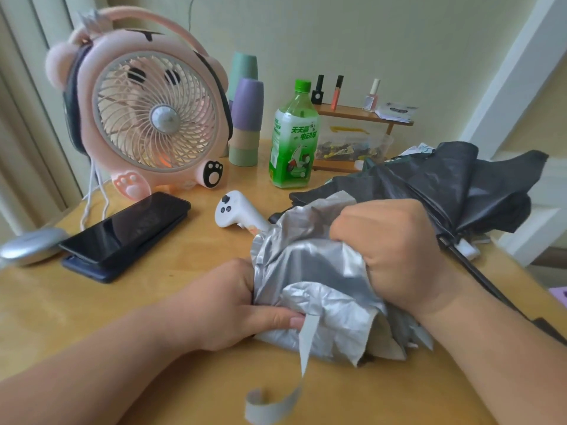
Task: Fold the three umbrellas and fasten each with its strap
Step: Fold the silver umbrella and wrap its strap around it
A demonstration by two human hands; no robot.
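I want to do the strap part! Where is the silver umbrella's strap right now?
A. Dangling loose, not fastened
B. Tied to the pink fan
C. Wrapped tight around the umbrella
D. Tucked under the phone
A: the grey strap hangs free from the silver umbrella and curls at its end, while the left hand and right hand grip the crumpled fabric.

Wooden table against pale wall
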